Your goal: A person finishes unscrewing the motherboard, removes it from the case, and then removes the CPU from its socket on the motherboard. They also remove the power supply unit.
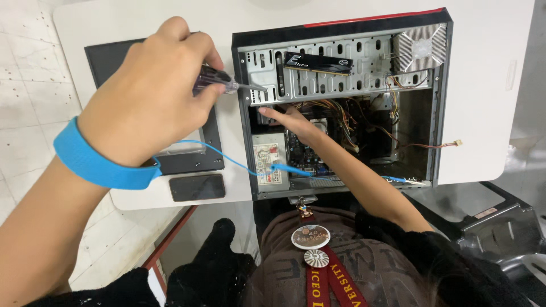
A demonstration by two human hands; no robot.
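Currently left hand fist-wrapped round screwdriver, tip touching open computer case at far-left edge; right hand flat, fingers together, inside case just right of tip.

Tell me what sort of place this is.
Probably a computer repair bench or training lab. An opened desktop case lies on a white table, the left hand holds a screwdriver, and a blue anti-static wrist strap is worn.
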